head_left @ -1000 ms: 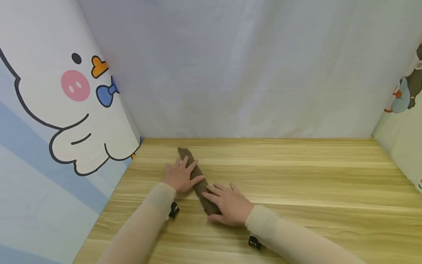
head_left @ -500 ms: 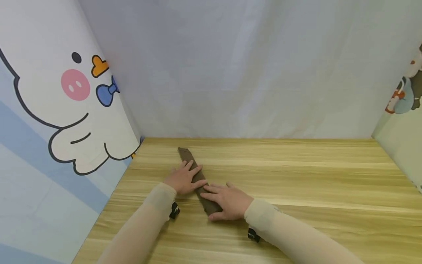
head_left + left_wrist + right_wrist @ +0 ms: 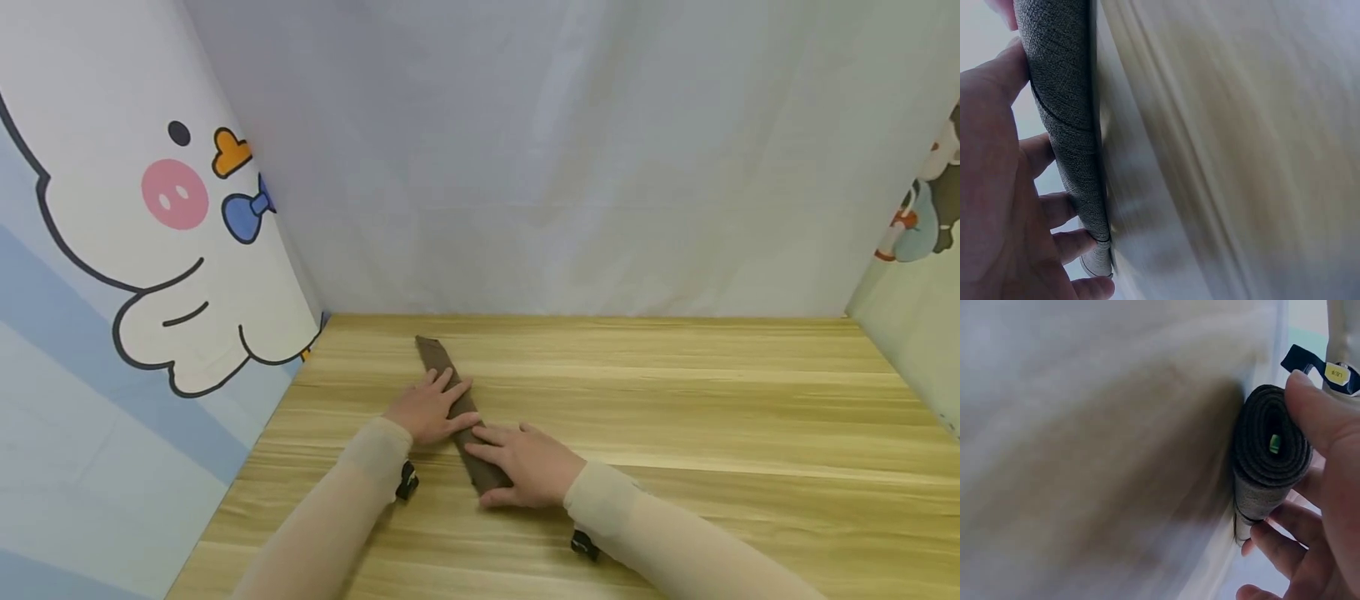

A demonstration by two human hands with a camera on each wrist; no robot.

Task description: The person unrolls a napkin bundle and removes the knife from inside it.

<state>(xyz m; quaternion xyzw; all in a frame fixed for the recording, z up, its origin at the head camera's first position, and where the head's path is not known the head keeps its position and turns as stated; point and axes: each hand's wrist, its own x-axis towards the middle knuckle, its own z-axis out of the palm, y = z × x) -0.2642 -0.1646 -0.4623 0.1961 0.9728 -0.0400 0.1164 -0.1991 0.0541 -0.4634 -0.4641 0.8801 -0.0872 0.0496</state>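
A long brown rolled cloth lies slanting on the wooden table, its far end toward the back left. My left hand rests on its middle with spread fingers, and my right hand lies over its near end, fingers extended. In the left wrist view the grey-looking roll touches the fingertips of the left hand. The right wrist view shows the roll's spiral end, with something small and green inside; the thumb of the right hand touches its rim.
The wooden table reaches back to a pale curtain. A cartoon-printed sheet hangs along the left side, and another printed sheet stands at the right. A black wrist device sits under the left sleeve.
The roll and both hands have shifted slightly to the right in the head view. The left hand also lies a little lower along the roll than a second ago.
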